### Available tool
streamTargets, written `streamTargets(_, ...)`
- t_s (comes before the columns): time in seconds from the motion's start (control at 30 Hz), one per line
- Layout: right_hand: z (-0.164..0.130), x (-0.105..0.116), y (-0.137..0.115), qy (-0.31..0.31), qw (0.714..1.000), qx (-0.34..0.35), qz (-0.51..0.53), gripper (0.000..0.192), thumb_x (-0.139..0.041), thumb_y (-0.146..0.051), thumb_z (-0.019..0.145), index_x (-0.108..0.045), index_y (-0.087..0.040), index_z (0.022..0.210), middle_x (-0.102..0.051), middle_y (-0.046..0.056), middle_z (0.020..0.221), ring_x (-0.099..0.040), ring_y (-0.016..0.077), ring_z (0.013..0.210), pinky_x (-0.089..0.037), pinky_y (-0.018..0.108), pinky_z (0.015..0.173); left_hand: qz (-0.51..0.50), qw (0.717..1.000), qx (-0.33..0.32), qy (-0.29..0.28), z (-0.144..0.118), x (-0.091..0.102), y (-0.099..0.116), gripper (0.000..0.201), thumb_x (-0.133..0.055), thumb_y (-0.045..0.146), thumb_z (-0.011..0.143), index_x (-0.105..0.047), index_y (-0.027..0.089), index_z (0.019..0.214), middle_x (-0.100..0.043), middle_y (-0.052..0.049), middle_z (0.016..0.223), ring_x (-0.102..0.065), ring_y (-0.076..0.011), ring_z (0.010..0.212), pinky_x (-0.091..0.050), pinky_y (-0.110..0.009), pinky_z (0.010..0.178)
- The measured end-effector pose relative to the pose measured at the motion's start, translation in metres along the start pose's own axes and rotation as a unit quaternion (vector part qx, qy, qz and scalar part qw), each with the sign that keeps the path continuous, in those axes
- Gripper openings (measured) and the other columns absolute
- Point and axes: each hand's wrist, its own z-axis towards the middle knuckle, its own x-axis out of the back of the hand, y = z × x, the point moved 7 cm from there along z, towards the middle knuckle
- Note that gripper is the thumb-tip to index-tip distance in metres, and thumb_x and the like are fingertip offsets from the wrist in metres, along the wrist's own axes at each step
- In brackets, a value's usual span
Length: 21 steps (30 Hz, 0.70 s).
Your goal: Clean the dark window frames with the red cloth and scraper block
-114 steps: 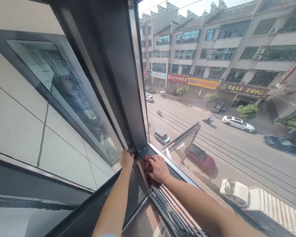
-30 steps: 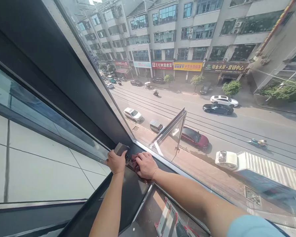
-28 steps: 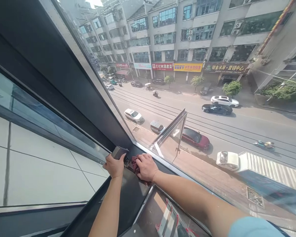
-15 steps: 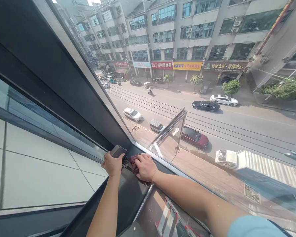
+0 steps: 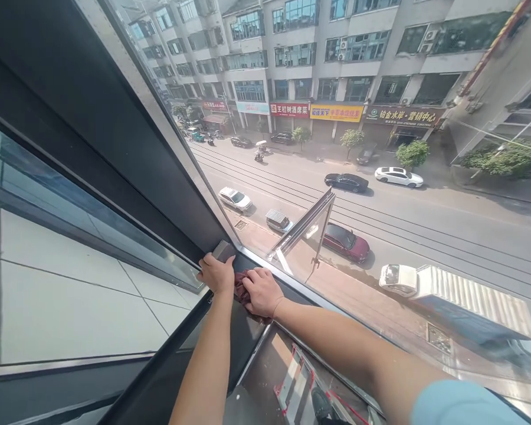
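- My left hand [image 5: 218, 274] is wrapped round a grey block [image 5: 223, 251], fingers on its left side and thumb on its right; the block sits in the far corner, by the foot of the dark upright frame [image 5: 159, 159].
- My right hand [image 5: 263, 292], just to the right of the left one, has its fingers bent over a bunched dark red cloth [image 5: 241, 282].
- The cloth lies mostly under my palm, on the near side of the dark sill [image 5: 292, 286]; part of it shows between my two hands.
- To the near right, a light blue sleeve [image 5: 455, 404] covers my upper right arm.
- Near me and below, I see a ladder [image 5: 294, 378] with red edging and a dark shoe [image 5: 321, 403] by it.
- Beyond the sill, to the right, a glass sash [image 5: 312, 236] juts outward over the pavement.
- Farther down stand a maroon car [image 5: 346, 242] and, to its right, a truck [image 5: 473, 301] with a ribbed top.
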Motion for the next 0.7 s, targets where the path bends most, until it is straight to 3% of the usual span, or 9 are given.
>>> streamTargets(0.1,0.000,0.000,0.001,-0.003,1.000,0.000,0.003,0.041,-0.061,-0.042,0.073,-0.055,-0.017,0.105,-0.052,0.010,0.115,-0.040,0.0269,0.106,-0.031,0.042,0.095,-0.040,0.999,0.029,-0.002,-0.003,-0.003,0.009,0.071,-0.073,0.044,0.070,-0.036,0.015,0.122,-0.053,-0.018,0.117,-0.056,-0.0347,0.108,-0.039,-0.051,0.090)
streamTargets(0.27,0.002,-0.001,0.003,-0.009,1.000,-0.009,0.011,0.042,-0.063,-0.042,0.072,-0.055,-0.017,0.104,-0.052,0.010,0.113,-0.040,0.0268,0.107,-0.031,0.042,0.095,-0.152,0.980,0.127,-0.017,-0.012,-0.013,-0.010,0.087,-0.073,0.047,0.069,-0.025,0.013,0.132,-0.045,-0.023,0.129,-0.051,-0.0347,0.118,-0.044,-0.047,0.094)
streamTargets(0.4,0.003,0.000,0.001,-0.002,1.000,-0.003,0.022,0.045,-0.061,-0.041,0.071,-0.055,-0.015,0.108,-0.052,0.010,0.117,-0.040,0.0266,0.107,-0.031,0.042,0.097,-0.136,0.979,0.151,-0.032,-0.018,-0.027,0.001,0.077,-0.065,0.041,0.078,-0.024,0.002,0.130,-0.041,-0.031,0.128,-0.046,-0.0396,0.121,-0.044,-0.050,0.094)
streamTargets(0.53,0.002,0.000,0.001,-0.004,1.000,-0.012,0.023,0.043,-0.060,-0.039,0.072,-0.056,-0.015,0.107,-0.053,0.011,0.115,-0.041,0.0264,0.105,-0.031,0.042,0.096,-0.107,0.973,0.200,-0.052,-0.015,-0.037,0.013,0.092,-0.070,0.046,0.071,-0.020,-0.002,0.132,-0.039,-0.033,0.126,-0.046,-0.0452,0.117,-0.046,-0.058,0.087)
streamTargets(0.7,0.000,0.002,0.002,-0.005,1.000,-0.003,0.020,0.043,-0.061,-0.039,0.072,-0.055,-0.015,0.108,-0.052,0.011,0.116,-0.040,0.0265,0.106,-0.032,0.042,0.096,-0.085,0.976,0.195,-0.050,-0.011,-0.035,0.013,0.086,-0.067,0.049,0.074,-0.025,-0.002,0.129,-0.036,-0.033,0.129,-0.047,-0.0411,0.117,-0.046,-0.052,0.091)
